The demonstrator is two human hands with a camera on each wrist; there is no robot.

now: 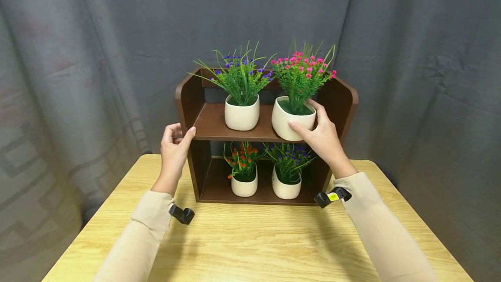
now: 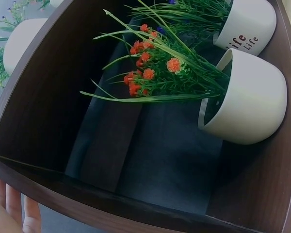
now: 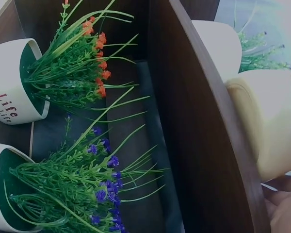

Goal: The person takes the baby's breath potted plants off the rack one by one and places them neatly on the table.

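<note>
The two hands are well apart. The right hand [image 1: 322,136] is clamped on the white pot of the pink plant [image 1: 297,85], thumb on the front and fingers round the right side. That plant is at the right of the brown shelf's [image 1: 211,121] upper board, by its front edge, its rim sloping down to the right; whether the base touches the board I cannot tell. The left hand [image 1: 174,153] grips the shelf's left side panel, thumb at the front edge, fingers along the outside. Just beside the pink plant, to its left on the upper board, the upper purple plant [image 1: 242,85] stands upright. Below, the orange plant [image 1: 244,169] stands on the left and the lower purple plant [image 1: 287,175] on the right, a little apart, both in white pots lettered "Life". The shelf stands on a pale wooden desk [image 1: 242,238], before grey curtains [image 1: 242,12]. Small black cameras [image 1: 182,214] sit at the cuffs of the beige sleeves [image 1: 133,234].
</note>
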